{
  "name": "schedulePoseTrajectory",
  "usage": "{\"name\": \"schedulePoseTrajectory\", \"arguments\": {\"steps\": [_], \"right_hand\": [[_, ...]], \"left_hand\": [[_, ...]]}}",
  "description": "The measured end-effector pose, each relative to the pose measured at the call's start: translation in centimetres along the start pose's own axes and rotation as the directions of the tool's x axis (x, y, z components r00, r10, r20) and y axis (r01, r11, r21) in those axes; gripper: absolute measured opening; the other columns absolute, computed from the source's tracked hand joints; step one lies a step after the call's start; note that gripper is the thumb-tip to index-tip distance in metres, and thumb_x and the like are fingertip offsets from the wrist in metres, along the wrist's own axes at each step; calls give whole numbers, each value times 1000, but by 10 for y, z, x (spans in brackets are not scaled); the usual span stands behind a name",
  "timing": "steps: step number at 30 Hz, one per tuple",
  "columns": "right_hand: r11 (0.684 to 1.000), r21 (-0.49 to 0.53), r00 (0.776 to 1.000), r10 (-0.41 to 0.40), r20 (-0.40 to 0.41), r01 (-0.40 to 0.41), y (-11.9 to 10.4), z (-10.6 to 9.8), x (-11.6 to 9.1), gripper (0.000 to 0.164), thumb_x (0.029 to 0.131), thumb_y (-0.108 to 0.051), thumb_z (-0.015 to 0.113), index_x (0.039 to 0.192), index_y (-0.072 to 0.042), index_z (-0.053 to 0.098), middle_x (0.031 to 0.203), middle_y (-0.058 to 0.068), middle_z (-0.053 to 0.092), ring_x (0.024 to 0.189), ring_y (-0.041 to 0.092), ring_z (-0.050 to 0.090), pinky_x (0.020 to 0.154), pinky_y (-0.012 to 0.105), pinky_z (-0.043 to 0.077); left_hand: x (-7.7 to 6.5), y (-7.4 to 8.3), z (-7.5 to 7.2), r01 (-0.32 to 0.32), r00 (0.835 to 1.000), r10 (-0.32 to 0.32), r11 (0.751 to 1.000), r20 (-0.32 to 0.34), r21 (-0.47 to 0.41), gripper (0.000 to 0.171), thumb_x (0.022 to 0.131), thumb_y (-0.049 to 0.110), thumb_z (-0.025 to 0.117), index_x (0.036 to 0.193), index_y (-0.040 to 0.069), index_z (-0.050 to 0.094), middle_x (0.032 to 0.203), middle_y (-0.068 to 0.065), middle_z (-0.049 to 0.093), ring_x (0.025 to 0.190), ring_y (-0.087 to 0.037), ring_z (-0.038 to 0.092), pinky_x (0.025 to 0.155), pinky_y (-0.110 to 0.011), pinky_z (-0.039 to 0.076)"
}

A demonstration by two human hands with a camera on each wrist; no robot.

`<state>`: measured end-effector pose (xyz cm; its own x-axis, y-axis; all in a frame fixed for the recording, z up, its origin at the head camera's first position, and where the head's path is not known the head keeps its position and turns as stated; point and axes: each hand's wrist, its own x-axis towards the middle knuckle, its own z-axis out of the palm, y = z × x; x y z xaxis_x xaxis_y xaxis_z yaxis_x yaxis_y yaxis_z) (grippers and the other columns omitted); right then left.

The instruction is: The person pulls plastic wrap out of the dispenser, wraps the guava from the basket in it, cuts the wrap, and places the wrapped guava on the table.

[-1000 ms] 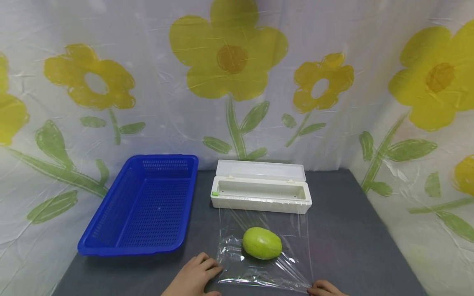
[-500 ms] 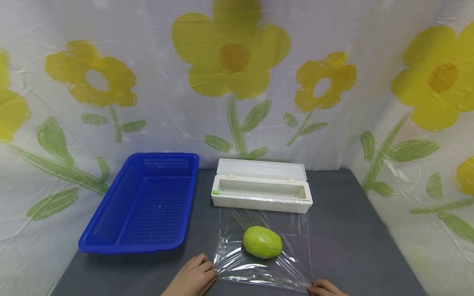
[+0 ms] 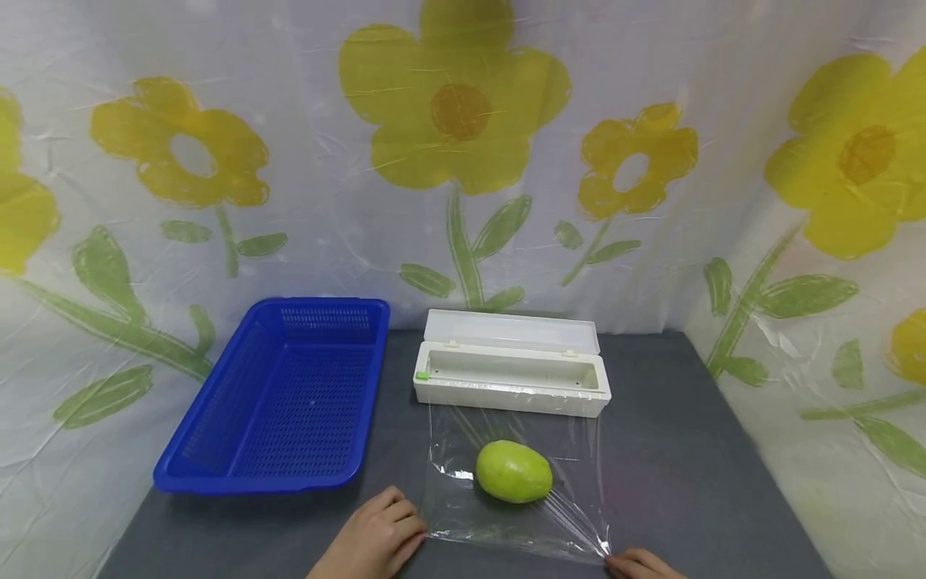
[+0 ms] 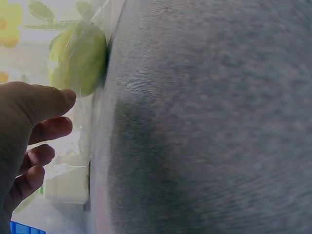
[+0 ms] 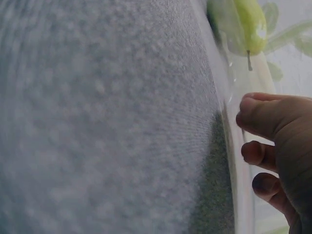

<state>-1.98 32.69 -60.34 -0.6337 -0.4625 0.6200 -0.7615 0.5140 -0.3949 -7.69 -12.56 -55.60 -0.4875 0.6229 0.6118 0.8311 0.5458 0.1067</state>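
Observation:
A yellow-green fruit with a thin stem, pear-like, lies on a sheet of clear plastic wrap. The sheet runs forward to a white wrap dispenser box whose lid is raised. At the sheet's near left corner, my left hand holds the edge with thumb and curled fingers; in the left wrist view, the thumb and index fingertips stand slightly apart. My right hand pinches the near right corner, where creases run toward the fruit. Much of this hand lies beyond the head view's lower edge.
A blue perforated plastic basket stands at the left on the dark grey tabletop. A small green slider sits at the box's left end. Behind and to the right hangs a white curtain with yellow flowers.
My left hand has moved from beside the wrap to its near left corner and taken hold. That corner has shifted slightly forward, and the creases on the left have smoothed. The right hand keeps its pinch.

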Motion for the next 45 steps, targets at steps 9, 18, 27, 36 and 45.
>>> {"name": "schedulePoseTrajectory", "arguments": {"steps": [9, 18, 27, 36, 45], "right_hand": [[943, -277, 963, 114, -243, -182, -18, 4, 22, 59, 110, -52, 46, 79, -15, 82, 77, -14, 66, 65, -7, 54, 54, 8, 42], [918, -319, 952, 152, -264, -235, -26, -5, 35, 58, 109, -52, 47, 81, -15, 83, 81, -10, 69, 66, 4, 62, 57, 11, 47], [893, -369, 955, 178, -238, -259, -29, -13, 48, 66, 111, -55, 39, 85, -13, 83, 84, -10, 69, 69, 5, 62, 59, 12, 47], [903, -381, 960, 99, -262, -197, -18, -16, 59, 65, 112, -52, 40, 91, -9, 84, 85, -6, 71, 66, 7, 64, 57, 14, 47], [902, -379, 970, 139, -197, -207, -9, -24, 74, 63, 113, -50, 37, 94, -9, 81, 88, -6, 72, 71, 11, 68, 63, 16, 51]], "left_hand": [[10, -4, -9, 18, 999, -20, 999, -49, -50, 28, 71, 14, 96, 84, 23, 74, 85, 15, 67, 85, -7, 57, 80, -22, 49], [18, -6, -13, 130, 987, -137, 988, -85, -78, 22, 78, 15, 94, 87, 23, 76, 89, 16, 69, 88, -5, 59, 80, -22, 51], [27, -12, -8, 234, 961, -248, 965, -124, -121, 8, 95, 29, 81, 88, 26, 77, 89, 20, 70, 90, -3, 60, 81, -20, 50], [42, -10, -1, 454, 881, -463, 885, -102, -98, 24, 77, 13, 95, 83, 28, 77, 86, 21, 70, 85, -3, 60, 73, -25, 53], [52, -4, 5, 579, 814, -577, 815, -70, 8, 18, 81, 16, 93, 81, 25, 77, 79, 16, 69, 80, -7, 57, 69, -28, 50]]}}
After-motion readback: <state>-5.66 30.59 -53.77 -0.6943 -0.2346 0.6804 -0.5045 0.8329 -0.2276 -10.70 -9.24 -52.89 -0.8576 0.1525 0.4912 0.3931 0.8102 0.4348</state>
